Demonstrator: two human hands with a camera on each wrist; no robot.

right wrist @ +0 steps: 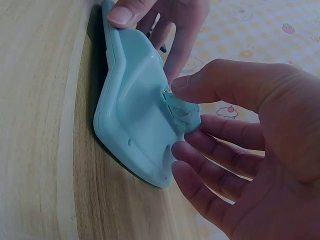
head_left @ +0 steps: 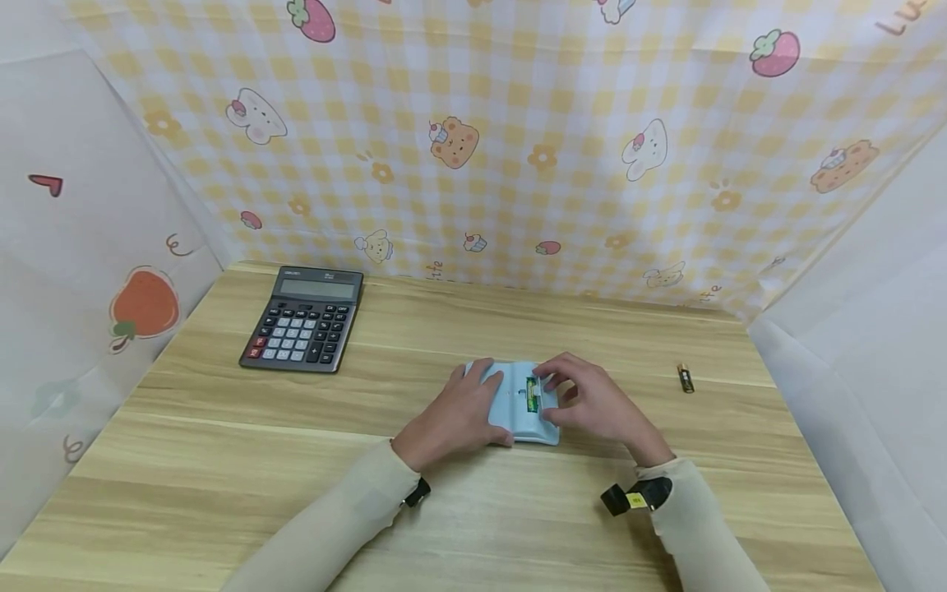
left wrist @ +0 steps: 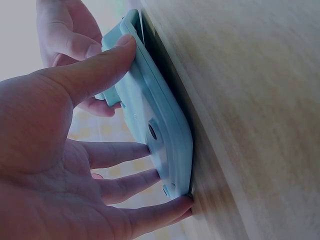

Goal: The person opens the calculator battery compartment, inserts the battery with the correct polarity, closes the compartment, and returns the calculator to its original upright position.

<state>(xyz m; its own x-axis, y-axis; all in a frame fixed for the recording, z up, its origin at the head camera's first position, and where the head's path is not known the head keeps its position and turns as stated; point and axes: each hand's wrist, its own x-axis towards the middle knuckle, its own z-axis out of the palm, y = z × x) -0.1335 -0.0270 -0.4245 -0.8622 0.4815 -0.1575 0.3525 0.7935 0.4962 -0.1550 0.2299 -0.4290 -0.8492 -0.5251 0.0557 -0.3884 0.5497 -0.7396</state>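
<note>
A light-blue calculator (head_left: 515, 415) lies underside up on the table, with its battery compartment (head_left: 532, 396) uncovered and something green inside. My left hand (head_left: 464, 409) holds it down from the left, the thumb on its near edge and the fingers spread to its far side. Between the thumb and fingers of my right hand (head_left: 588, 401), the small light-blue battery cover (right wrist: 186, 114) is pinched, standing tilted at the compartment. In the right wrist view the cover's lower edge meets the calculator's back; whether it is hooked in cannot be told.
A dark grey calculator (head_left: 303, 321) lies face up at the back left of the wooden table (head_left: 222, 469). To the right is a loose black-and-gold battery (head_left: 685, 378). A checked curtain (head_left: 503, 197) hangs behind the table's back edge.
</note>
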